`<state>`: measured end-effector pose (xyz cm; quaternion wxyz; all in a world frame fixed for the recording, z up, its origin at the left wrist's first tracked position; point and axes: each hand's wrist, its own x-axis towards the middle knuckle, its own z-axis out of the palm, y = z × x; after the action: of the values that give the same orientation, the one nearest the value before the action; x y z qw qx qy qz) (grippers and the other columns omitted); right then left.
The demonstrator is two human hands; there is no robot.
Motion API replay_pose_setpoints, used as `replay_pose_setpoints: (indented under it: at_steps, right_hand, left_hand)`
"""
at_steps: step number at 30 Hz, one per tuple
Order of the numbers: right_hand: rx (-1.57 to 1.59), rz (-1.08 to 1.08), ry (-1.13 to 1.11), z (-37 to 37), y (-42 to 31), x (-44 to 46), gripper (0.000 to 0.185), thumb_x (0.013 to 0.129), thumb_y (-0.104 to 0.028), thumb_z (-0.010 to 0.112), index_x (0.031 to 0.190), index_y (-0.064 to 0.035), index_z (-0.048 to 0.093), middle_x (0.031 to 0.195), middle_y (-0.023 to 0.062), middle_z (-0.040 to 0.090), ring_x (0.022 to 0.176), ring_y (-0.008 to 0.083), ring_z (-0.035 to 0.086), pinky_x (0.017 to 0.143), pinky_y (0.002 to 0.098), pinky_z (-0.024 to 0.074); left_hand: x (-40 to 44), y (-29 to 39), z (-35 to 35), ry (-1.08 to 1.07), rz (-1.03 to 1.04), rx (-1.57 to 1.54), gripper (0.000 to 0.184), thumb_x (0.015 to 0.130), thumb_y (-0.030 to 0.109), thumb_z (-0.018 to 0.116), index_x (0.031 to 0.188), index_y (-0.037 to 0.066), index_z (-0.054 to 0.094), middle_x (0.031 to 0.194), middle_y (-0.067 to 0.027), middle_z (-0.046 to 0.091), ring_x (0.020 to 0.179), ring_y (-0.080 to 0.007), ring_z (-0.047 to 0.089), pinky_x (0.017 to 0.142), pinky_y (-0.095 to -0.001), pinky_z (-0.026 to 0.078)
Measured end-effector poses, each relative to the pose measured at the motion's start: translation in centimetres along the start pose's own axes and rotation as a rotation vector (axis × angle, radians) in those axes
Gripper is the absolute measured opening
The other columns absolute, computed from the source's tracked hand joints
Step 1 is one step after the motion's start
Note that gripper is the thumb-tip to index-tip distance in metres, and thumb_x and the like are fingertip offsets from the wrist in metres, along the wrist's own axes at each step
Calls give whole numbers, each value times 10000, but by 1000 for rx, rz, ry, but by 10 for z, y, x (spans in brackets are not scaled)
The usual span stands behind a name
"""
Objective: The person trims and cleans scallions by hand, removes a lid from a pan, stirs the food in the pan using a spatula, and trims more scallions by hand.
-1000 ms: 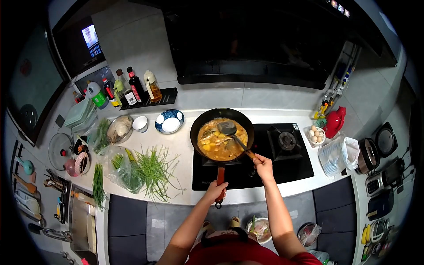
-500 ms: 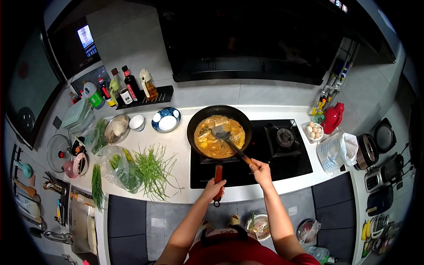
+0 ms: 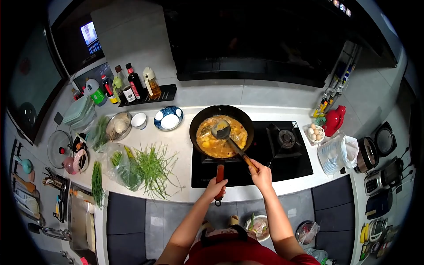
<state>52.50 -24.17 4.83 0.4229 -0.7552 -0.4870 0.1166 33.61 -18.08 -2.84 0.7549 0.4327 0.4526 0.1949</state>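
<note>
One pan (image 3: pixel 221 111), handle (image 3: pixel 220 174) pointing nearward; ladle (image 3: pixel 234 145) slanting to right hand (image 3: pixel 261 174).

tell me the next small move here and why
Perhaps sweep the ladle gently through the stew, keeping the pan steady. The ladle's head is down among the chunks and sauce, the right grip is closed on its wooden end, and the left grip holds the pan handle, so a short stir seems the easiest step.
</note>
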Motion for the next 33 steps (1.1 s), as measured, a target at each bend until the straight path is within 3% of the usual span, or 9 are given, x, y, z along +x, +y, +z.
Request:
replay_pose_setpoints:
  at_steps: [3, 11, 20, 21, 24, 25, 28, 33]
  right_hand:
    - [-127, 36, -54, -14, -5, -9, 327, 752, -182, 631, 1039, -28, 608, 703, 201, 609, 671, 341, 611, 618, 378, 481]
    - [54, -4, -81, -42, 14, -20, 269, 742, -159, 657, 967, -13, 629, 716, 178, 625, 626, 285, 625, 603, 330, 484]
    - [-161, 4, -183, -52, 16, 9, 258, 712, -164, 670, 937, -38, 652, 778, 191, 626, 715, 322, 619, 648, 354, 493]
    - [-167, -61, -165, -50, 23, 11, 234, 738, -133, 656, 938, -12, 646, 718, 152, 643, 637, 260, 626, 604, 312, 484]
    - [343, 207, -292, -42, 49, 16, 204, 772, -91, 632, 937, 29, 636, 646, 68, 617, 549, 142, 557, 542, 248, 441]
    - [458, 260, -344, -42, 56, 17, 191, 792, -60, 613, 945, 54, 626, 650, 2, 570, 556, 62, 472, 517, 199, 385]
    - [586, 395, -298, -41, 56, 7, 203, 787, -62, 619, 958, 48, 624, 675, -3, 578, 572, 64, 484, 525, 197, 381]
    - [613, 349, -272, -35, 42, 12, 238, 810, -79, 615, 1008, 53, 602, 728, 6, 592, 606, 56, 510, 564, 189, 414]
  left_hand:
    - [-5, 4, 3, 4, -5, -11, 235, 845, 204, 588, 894, 54, 414, 621, -27, 512, 486, -123, 509, 455, -272, 455]
    - [-4, 3, 4, 19, 17, 1, 209, 849, 207, 586, 862, 75, 424, 632, -21, 515, 505, -120, 515, 460, -268, 441]
    - [-2, 1, 1, -5, -1, -18, 237, 843, 197, 589, 922, 52, 419, 625, -27, 515, 497, -125, 522, 453, -277, 453]
    - [-3, 2, 2, 0, -1, -13, 237, 843, 199, 589, 919, 51, 420, 626, -27, 516, 498, -125, 522, 453, -277, 453]
    - [-4, 4, 2, 7, 4, 0, 237, 843, 203, 589, 911, 50, 422, 630, -28, 517, 501, -124, 523, 453, -276, 451]
    - [-4, 3, 2, 2, 5, 6, 237, 843, 204, 589, 908, 49, 422, 631, -27, 517, 502, -123, 523, 452, -276, 451]
    - [-5, 6, 3, 6, -2, 14, 232, 841, 215, 594, 885, 68, 421, 634, -21, 514, 501, -119, 517, 450, -270, 442]
    - [-6, 6, 3, 6, -3, 2, 234, 840, 211, 595, 886, 61, 421, 632, -22, 516, 496, -117, 516, 453, -266, 447]
